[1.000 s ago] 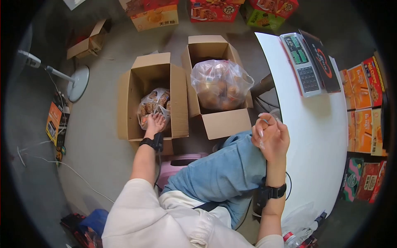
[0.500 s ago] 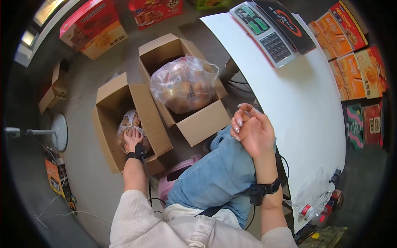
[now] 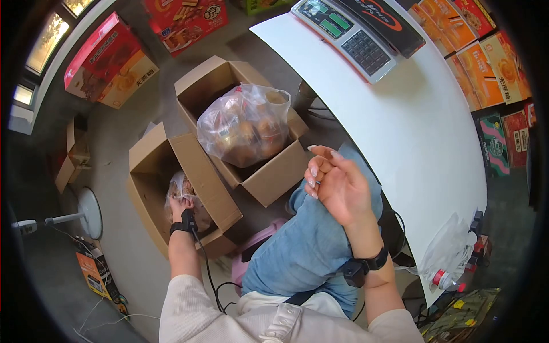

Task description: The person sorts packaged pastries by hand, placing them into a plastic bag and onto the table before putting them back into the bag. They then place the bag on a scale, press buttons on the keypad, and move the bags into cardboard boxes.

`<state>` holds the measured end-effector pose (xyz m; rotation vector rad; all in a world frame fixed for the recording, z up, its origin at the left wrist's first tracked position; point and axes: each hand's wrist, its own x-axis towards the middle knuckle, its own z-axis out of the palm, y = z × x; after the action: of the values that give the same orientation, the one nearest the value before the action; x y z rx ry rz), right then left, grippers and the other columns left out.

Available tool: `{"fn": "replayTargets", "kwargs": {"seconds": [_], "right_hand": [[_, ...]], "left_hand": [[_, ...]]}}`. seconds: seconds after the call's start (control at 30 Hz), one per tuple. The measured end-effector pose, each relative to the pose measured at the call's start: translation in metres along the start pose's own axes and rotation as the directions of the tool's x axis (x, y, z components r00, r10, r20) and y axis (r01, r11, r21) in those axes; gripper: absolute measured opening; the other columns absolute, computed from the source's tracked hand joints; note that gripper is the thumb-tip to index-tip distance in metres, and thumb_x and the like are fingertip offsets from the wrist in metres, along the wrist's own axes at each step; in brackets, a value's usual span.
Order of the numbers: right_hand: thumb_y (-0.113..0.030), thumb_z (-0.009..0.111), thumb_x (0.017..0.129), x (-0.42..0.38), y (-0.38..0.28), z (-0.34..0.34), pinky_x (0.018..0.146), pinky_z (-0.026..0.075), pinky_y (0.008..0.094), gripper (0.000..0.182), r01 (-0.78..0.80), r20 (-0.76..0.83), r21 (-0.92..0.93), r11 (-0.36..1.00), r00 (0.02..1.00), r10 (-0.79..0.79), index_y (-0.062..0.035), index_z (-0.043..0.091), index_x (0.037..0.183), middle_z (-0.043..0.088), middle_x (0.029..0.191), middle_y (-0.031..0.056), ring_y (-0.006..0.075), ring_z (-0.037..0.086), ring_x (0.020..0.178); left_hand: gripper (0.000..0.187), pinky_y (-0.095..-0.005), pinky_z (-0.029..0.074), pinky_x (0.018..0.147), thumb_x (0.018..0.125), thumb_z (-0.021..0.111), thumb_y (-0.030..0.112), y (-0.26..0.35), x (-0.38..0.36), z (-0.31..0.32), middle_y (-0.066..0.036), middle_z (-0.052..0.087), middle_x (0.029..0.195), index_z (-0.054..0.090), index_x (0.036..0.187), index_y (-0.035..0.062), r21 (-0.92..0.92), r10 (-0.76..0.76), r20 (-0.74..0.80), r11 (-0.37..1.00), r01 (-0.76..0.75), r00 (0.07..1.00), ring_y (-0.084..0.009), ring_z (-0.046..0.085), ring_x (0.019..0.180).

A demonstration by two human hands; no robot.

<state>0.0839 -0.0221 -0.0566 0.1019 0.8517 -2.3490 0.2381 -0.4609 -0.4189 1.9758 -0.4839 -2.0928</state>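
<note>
Inside the nearer cardboard box (image 3: 203,177), my left hand (image 3: 183,209) has its fingers curled into a clear plastic bag (image 3: 182,186) of brown pieces too small to name. Part of this bag lies hidden behind the hand and the box flap. My right hand (image 3: 343,187) is raised above my right knee, palm turned up, its fingers loosely bent and apart with nothing in them. A larger clear plastic bag (image 3: 246,134) of round brown packed items sits in a second cardboard box (image 3: 277,180), touched by neither hand.
A white table (image 3: 394,131) runs along the right, bearing a digital scale (image 3: 349,43). Plastic bags (image 3: 449,246) and a bottle (image 3: 445,280) are at its near end. Red cartons (image 3: 106,63) stand at the back left. A white round base (image 3: 90,212) is on the floor.
My left hand has gone from spread over the smaller bag to fingers curled in on it. My right hand stays raised and open. The camera view has shifted a little.
</note>
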Motion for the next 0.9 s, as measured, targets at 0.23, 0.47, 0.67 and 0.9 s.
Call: {"fn": "replayTargets", "kwargs": {"seconds": [0.23, 0.47, 0.67, 0.9], "right_hand": [[-0.007, 0.055, 0.084, 0.001, 0.005, 0.006, 0.057, 0.040, 0.0259, 0.011, 0.040, -0.054, -0.026, 0.999, 0.998, -0.042, -0.0020, 0.055, 0.094, 0.055, 0.076, 0.0050, 0.0120, 0.052, 0.065], [-0.005, 0.057, 0.084, 0.002, 0.010, 0.003, 0.056, 0.040, 0.0248, 0.008, 0.066, 0.003, -0.030, 0.997, 0.998, -0.066, -0.0034, 0.056, 0.091, 0.055, 0.073, 0.0035, 0.0104, 0.051, 0.063], [-0.006, 0.059, 0.083, 0.005, 0.014, 0.006, 0.056, 0.041, 0.0238, 0.010, 0.057, 0.031, -0.045, 0.997, 0.998, -0.056, -0.0045, 0.057, 0.093, 0.056, 0.074, 0.0029, 0.0098, 0.052, 0.062], [-0.005, 0.060, 0.082, 0.008, 0.019, 0.010, 0.055, 0.041, 0.0232, 0.013, 0.049, 0.051, -0.067, 0.997, 0.998, -0.045, -0.0040, 0.056, 0.094, 0.056, 0.077, 0.0025, 0.0095, 0.052, 0.062]], "left_hand": [[0.052, -0.0386, 0.037, 0.078, 0.078, 0.047, 0.057, 0.006, 0.022, -0.010, -0.003, 0.050, 0.108, 0.046, 0.114, 0.0191, -0.043, -0.056, -0.088, 0.998, 0.053, 0.995, -0.0197, 0.046, 0.100], [0.043, -0.0341, 0.037, 0.069, 0.075, 0.051, 0.058, 0.009, -0.021, -0.008, 0.001, 0.052, 0.095, 0.048, 0.106, 0.0269, -0.027, 0.120, 0.000, 0.992, -0.120, 0.993, -0.0166, 0.047, 0.089], [0.051, -0.0348, 0.039, 0.068, 0.071, 0.061, 0.058, 0.009, -0.018, -0.019, 0.002, 0.051, 0.091, 0.045, 0.101, 0.0203, -0.173, 0.164, 0.059, 0.973, -0.152, 0.985, -0.0121, 0.050, 0.083], [0.056, -0.0366, 0.040, 0.071, 0.069, 0.067, 0.057, 0.009, -0.028, -0.023, 0.000, 0.050, 0.092, 0.048, 0.100, 0.0139, -0.200, 0.108, 0.121, 0.976, -0.082, 0.987, -0.0141, 0.050, 0.084]]}}
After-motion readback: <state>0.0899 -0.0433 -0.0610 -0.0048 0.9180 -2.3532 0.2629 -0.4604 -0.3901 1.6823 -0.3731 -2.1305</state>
